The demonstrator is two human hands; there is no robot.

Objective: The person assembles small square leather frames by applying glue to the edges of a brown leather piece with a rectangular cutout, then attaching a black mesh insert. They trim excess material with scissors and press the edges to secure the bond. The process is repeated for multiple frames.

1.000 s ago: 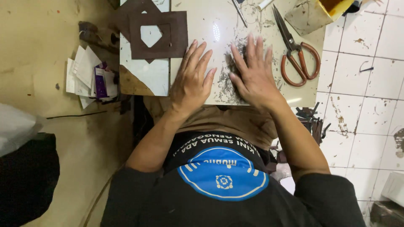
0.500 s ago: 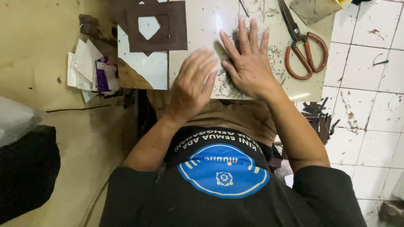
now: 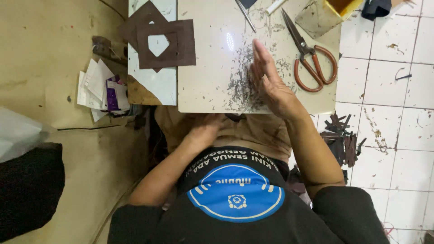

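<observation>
Head view: only one view, looking straight down at a small pale work board [image 3: 203,90] resting over the person's lap.
Scraps: a loose drift of fine dark shavings [image 3: 242,83] lies on the board, thickest near its near edge and thinning toward the far edge; the bits are thin, short and grey-black.
Scraps, place: right of the board's middle, touching the right hand, well apart from the board's left edge.
Right hand [image 3: 271,81]: stands on its little-finger edge on the board, fingers straight and pressed together, pointing toward the far edge; flat and fully open, holding nothing, its edge against the shavings.
Left hand [image 3: 205,131]: off the board, just below its near edge, back of the hand up, fingers curled loosely under the edge; whether it holds anything cannot be told.
Scissors [image 3: 309,56]: red-handled, blades closed, lying near the board's right edge, tips toward the far edge, just beside the right hand but apart from it.
Brown frames [image 3: 174,45]: two square brown cut-outs with open centres, overlapped at the board's far left corner.
Dark strips [image 3: 341,140]: a small heap on the tiled floor [image 3: 398,113], off the near right corner.
Papers [image 3: 101,88]: a loose stack off the left edge.
</observation>
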